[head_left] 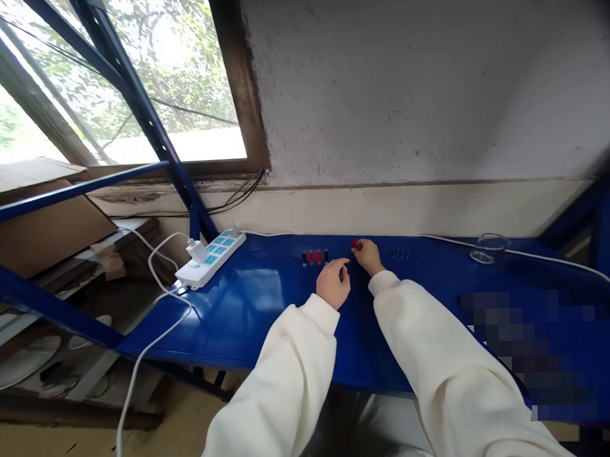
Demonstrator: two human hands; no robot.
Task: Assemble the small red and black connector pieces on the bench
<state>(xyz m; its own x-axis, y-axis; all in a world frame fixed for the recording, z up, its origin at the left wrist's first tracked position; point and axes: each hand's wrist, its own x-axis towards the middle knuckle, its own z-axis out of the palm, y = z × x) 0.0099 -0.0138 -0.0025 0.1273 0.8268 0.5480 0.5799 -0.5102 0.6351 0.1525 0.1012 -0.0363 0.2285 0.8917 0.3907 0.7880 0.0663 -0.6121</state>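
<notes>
My right hand (369, 257) pinches a small red cylindrical piece (354, 244) upright near the back edge of the blue table (268, 330). Left of it, my left hand (333, 284) hovers over the table with loosely curled fingers; the index finger is stretched out and apart from the thumb, with a dark gap between them. Just beyond the left hand, small cylindrical pieces stand in a row: a black one (304, 258), two red pieces (315, 257) and another black one (326, 256). Several tiny shiny parts (400, 254) lie to the right of my right hand.
A white power strip (211, 258) with a plug and cable lies at the table's left. Clear round dishes (481, 256) and a thin white cable (551, 256) are at the back right. A blue metal post (145, 101) rises at left. The lower right is pixelated.
</notes>
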